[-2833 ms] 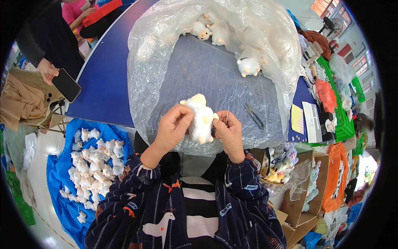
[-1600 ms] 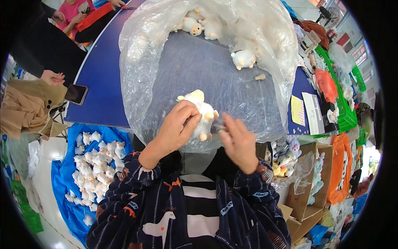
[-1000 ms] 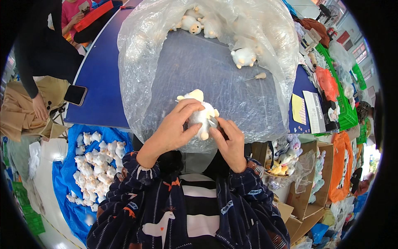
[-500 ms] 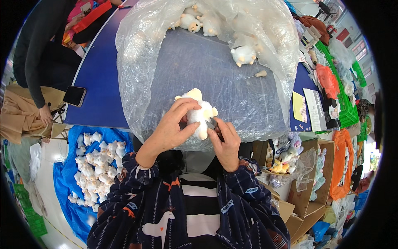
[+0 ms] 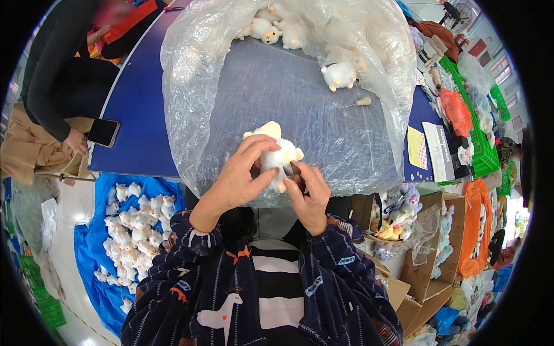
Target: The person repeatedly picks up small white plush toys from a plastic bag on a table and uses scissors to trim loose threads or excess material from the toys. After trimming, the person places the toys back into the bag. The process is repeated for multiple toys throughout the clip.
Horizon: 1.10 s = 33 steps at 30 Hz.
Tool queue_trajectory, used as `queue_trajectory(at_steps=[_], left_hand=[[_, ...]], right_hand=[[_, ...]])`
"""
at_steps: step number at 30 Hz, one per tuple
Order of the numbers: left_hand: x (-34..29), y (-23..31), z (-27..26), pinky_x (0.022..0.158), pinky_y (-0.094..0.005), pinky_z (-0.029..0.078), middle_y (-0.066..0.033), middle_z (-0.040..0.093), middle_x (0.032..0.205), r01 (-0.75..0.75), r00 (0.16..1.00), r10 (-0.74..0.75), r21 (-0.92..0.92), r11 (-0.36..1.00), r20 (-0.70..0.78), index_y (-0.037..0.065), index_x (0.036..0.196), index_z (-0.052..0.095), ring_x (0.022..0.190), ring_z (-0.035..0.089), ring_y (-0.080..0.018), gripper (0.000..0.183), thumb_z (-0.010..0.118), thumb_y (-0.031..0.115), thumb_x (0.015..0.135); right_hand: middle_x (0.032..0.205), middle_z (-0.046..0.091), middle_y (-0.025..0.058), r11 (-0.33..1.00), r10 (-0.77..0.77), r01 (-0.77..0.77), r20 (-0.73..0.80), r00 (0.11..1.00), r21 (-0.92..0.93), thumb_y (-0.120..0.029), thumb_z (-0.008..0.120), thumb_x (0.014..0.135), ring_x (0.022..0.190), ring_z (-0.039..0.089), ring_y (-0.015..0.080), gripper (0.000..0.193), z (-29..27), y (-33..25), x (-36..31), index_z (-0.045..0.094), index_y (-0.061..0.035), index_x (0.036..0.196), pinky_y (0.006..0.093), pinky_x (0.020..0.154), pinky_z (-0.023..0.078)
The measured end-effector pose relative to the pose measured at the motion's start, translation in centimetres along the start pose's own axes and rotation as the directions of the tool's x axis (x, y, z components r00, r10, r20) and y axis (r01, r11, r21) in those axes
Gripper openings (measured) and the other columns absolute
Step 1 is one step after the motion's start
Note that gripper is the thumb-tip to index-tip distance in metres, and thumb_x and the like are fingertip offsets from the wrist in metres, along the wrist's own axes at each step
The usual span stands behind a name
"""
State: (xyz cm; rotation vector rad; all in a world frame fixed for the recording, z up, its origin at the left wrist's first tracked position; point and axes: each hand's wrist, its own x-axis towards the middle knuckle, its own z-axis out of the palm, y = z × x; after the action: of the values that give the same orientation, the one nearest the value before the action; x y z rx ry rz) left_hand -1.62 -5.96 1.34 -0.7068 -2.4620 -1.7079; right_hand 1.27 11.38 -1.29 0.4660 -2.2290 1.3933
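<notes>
My left hand (image 5: 239,170) is closed round a small white plush lamb (image 5: 276,153) with cream ears and feet. It holds the toy at the near part of the plastic-covered work surface. My right hand (image 5: 310,196) pinches a small dark metal tool (image 5: 295,170) against the toy's lower right side. The fingers hide most of this tool, so its exact kind is unclear. Further off, an awl (image 5: 362,101) with a pale handle lies on the plastic. Another white plush toy (image 5: 339,76) rests just beyond it, and several more (image 5: 265,31) lie at the far edge.
Clear plastic sheeting (image 5: 187,75) bunches up around the work area on the blue table (image 5: 135,138). A phone (image 5: 104,132) lies at the left edge, near a co-worker's hand (image 5: 77,141). Below left, a blue sack (image 5: 92,254) holds many white plush toys. Cardboard boxes (image 5: 427,265) stand right.
My right hand has shifted slightly left, bringing the tool closer in against the plush lamb. My left hand has stayed nearly still. The co-worker's hand has moved right, toward the phone.
</notes>
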Motion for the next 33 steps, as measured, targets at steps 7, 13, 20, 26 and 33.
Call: queue_trajectory(at_steps=[7,13,20,26,33], left_hand=[[-0.2,-0.3,0.0,0.073,-0.0296,0.044,-0.0113,0.047,0.119,0.024,1.0,-0.024,-0.058,0.998,0.003,0.005,0.112,0.052,0.092,0.051,-0.0214,0.036,0.061,0.007,0.077],[-0.1,-0.1,0.0,0.074,-0.0295,0.044,-0.0115,0.046,0.121,0.044,0.999,-0.043,-0.069,0.997,0.012,0.005,0.112,0.052,0.094,0.051,-0.0212,0.036,0.061,0.007,0.077],[-0.2,-0.4,0.1,0.075,-0.0288,0.044,-0.0119,0.045,0.122,0.031,1.0,-0.031,-0.069,0.997,0.0,0.004,0.112,0.052,0.095,0.051,-0.0212,0.036,0.061,0.007,0.077],[-0.2,-0.4,0.2,0.074,-0.0287,0.044,-0.0116,0.045,0.121,0.029,1.0,-0.029,-0.062,0.998,0.003,0.004,0.113,0.052,0.093,0.051,-0.0205,0.037,0.061,0.006,0.077],[-0.3,-0.7,0.1,0.074,-0.0256,0.043,-0.0092,0.043,0.124,0.018,1.0,-0.017,-0.067,0.998,0.008,0.003,0.114,0.051,0.097,0.049,-0.015,0.034,0.059,0.005,0.081]], right_hand=[[0.073,0.054,0.0085,0.999,0.025,-0.026,-0.022,0.999,-0.045,-0.006,0.071,0.075,0.06,0.055,0.0165,0.032,-0.8,0.3,-0.4,0.06,0.0005,0.104,0.0267,0.051,0.044],[0.073,0.055,0.01,0.993,-0.016,0.015,-0.004,1.0,-0.118,-0.007,0.071,0.075,0.06,0.058,0.019,0.032,-0.8,0.4,-0.2,0.06,0.0008,0.103,0.0284,0.051,0.045],[0.074,0.056,0.0101,0.989,-0.028,0.028,0.001,1.0,-0.145,-0.008,0.07,0.076,0.06,0.058,0.0197,0.03,-0.8,0.5,-0.2,0.06,0.0005,0.103,0.0291,0.05,0.046],[0.074,0.056,0.0103,0.99,-0.019,0.018,-0.006,1.0,-0.14,-0.008,0.07,0.076,0.06,0.058,0.0199,0.03,-0.9,0.5,-0.1,0.06,0.0004,0.103,0.0293,0.051,0.046],[0.072,0.054,0.0099,0.996,-0.049,0.045,-0.053,0.997,-0.074,-0.004,0.071,0.074,0.057,0.056,0.0187,0.032,0.1,0.9,-0.1,0.06,0.0014,0.104,0.0284,0.05,0.045]])
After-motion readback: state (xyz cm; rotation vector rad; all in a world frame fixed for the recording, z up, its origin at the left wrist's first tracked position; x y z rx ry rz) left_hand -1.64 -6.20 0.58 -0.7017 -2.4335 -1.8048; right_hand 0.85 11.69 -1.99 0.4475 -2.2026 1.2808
